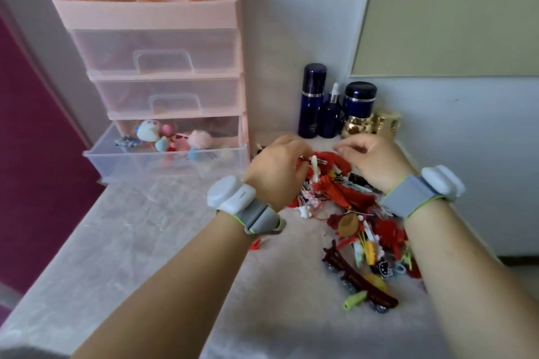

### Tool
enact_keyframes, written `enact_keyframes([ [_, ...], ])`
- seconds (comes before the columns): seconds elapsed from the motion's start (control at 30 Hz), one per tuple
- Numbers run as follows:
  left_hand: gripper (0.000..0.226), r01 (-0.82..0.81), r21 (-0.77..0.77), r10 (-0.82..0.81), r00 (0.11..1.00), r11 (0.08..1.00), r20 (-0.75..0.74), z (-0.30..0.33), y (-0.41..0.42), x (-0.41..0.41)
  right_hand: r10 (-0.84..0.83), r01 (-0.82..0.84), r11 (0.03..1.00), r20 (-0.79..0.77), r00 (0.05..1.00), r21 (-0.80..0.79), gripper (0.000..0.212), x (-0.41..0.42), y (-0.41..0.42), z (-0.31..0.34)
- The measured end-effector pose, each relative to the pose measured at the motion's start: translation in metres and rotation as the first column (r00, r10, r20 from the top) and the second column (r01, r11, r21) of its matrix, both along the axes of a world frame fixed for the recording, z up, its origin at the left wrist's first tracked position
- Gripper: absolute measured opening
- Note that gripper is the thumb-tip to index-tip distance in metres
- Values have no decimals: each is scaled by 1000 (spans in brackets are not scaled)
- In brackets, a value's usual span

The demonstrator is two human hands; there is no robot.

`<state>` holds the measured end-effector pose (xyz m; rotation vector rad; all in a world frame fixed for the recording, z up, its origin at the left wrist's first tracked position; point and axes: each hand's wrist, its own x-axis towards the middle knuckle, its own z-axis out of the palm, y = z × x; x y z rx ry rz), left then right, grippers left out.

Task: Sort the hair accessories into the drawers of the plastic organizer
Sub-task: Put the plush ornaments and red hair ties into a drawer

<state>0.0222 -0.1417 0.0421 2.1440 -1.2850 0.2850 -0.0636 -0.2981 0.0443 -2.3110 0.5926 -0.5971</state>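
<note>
From the head camera I see the pink plastic organizer (151,46) standing at the back left of the white covered table (122,242). Its open top tray (140,6) is split into compartments, and what I can see of them looks bare. Below it, the top drawer (157,51) and the middle drawer (172,96) are pushed in; through their clear fronts I make out nothing inside. The bottom drawer (167,156) is pulled out and holds several plush hair accessories (166,137) in white, pink and blue.

The unsorted pile of hair accessories (361,230), mostly red with clips and bands mixed in, lies on the table to the right of the organizer, between my forearms. My left hand (277,172) is curled over the far end of the pile, fingers closed on a red piece with a white clip (314,165). My right hand (370,160) hovers just beside it, fingers bent; I cannot tell whether it grips anything.

Behind the pile stand dark blue bottles (313,99) and a gold jar (357,125).
</note>
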Motion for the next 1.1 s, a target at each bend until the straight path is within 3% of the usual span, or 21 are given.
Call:
enact_keyframes([
  [0.2,38,-84,199,93,995,976,-37,-24,-29,11,-48,25,995,-247,968,-97,23,4,-11,-19],
  [0.33,41,-147,359,170,985,922,-32,-33,-36,14,-71,37,992,-289,955,-121,26,16,-14,-20],
  [0.5,34,-179,310,199,979,934,-34,-36,-30,17,-73,-18,974,-393,917,-225,39,38,-6,-18],
  [0.6,28,-168,268,195,978,949,-74,-35,-20,17,-77,-45,968,-466,881,-245,35,43,0,-16],
  [0.67,27,-153,227,177,980,962,-92,-34,-13,16,-48,-62,975,-475,879,-214,24,40,1,-14],
  [0.8,29,-139,158,163,975,978,-149,-33,-4,8,-17,-75,979,-449,894,-188,21,29,1,-16],
  [0.97,32,-135,168,162,974,977,-159,-33,-2,-2,24,-159,952,-456,890,-261,41,39,5,-19],
  [1.1,35,-112,172,141,977,979,-160,-32,3,-2,-1,-182,918,-461,888,-353,28,43,10,-18],
])
